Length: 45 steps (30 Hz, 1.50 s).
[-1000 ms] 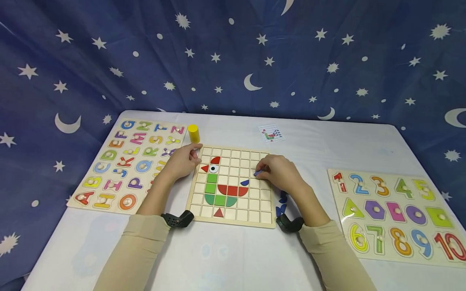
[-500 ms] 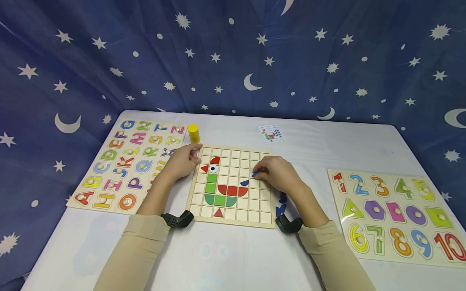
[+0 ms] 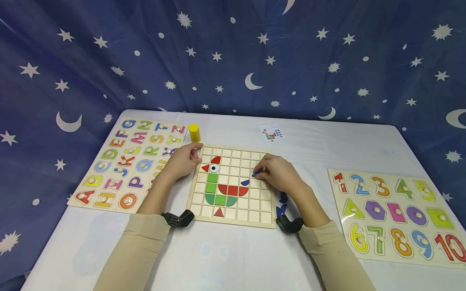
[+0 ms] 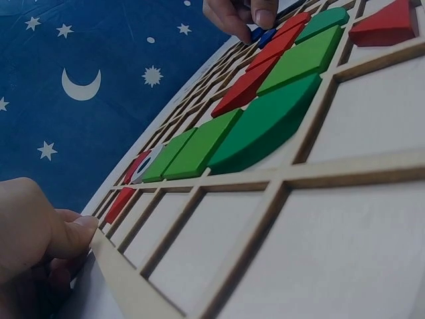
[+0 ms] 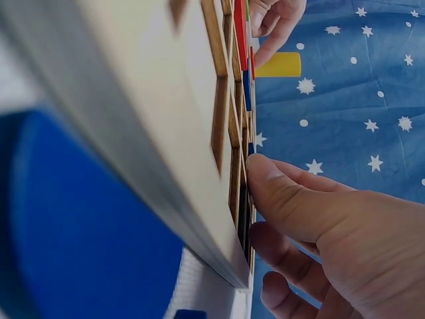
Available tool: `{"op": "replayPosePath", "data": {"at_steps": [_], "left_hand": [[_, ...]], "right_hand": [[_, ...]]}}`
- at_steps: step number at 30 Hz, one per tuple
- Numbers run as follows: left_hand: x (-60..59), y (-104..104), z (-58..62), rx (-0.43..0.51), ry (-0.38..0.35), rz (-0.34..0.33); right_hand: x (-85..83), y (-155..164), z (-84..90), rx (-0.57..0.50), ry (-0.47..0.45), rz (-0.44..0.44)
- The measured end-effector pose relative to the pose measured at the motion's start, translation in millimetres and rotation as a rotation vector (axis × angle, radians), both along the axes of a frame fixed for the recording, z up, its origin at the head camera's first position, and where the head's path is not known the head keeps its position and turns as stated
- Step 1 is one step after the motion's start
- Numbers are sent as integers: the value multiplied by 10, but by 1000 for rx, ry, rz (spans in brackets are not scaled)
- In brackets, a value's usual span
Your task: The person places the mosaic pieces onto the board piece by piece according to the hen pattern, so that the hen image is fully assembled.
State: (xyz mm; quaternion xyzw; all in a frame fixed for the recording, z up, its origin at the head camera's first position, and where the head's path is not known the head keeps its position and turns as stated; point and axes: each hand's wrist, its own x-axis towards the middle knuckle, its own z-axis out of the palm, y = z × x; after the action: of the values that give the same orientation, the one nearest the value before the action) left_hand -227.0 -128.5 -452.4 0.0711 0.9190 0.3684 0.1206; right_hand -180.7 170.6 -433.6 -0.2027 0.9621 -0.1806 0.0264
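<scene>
A wooden grid board (image 3: 236, 216) lies on the white table, carrying a bird figure of red, green and blue pieces with a round eye tile (image 3: 214, 168). My left hand (image 3: 181, 162) grips the board's far left corner, its thumb at the edge in the left wrist view. Over the right side of the board, my right hand (image 3: 278, 173) pinches a small blue piece (image 3: 255, 174) between thumb and fingers, low over the cells. Another blue piece (image 3: 245, 182) lies in a cell just above the red row (image 3: 233, 190). The fingers partly hide the held piece.
Several loose blue pieces (image 3: 281, 209) lie beside the board's right edge, partly under my right forearm. A yellow cylinder (image 3: 194, 133) stands behind the left hand. A picture card (image 3: 272, 133) lies at the back. Alphabet (image 3: 120, 159) and number (image 3: 393, 214) puzzle boards flank the grid board.
My right hand has shifted slightly left with the blue piece, toward the blue piece lying on the board. The left hand keeps its place at the corner.
</scene>
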Motion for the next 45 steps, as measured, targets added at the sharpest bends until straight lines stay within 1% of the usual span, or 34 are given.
{"op": "replayPosePath", "data": {"at_steps": [8,17,32,36,39,42,45], "left_hand": [[-4,4,1,10,-6,2],[-7,2,-6,15,-9,-3],[-9,14,-2,13,-13,5],[-9,17,7,8,-13,5],[-7,9,6,1,-12,7],[-10,5,-1,-1,-11,6],[-10,4,-2,-4,-13,0]], "right_hand": [[3,-2,6,-1,-18,0],[-11,8,2,-2,-64,-17],[-15,26,20,-20,-48,8],[-29,119,128,-54,-123,-11],[-37,272,246,-56,-216,-65],[-34,468,323,-4,-301,-110],[-28,634,341,61,-402,-140]]}}
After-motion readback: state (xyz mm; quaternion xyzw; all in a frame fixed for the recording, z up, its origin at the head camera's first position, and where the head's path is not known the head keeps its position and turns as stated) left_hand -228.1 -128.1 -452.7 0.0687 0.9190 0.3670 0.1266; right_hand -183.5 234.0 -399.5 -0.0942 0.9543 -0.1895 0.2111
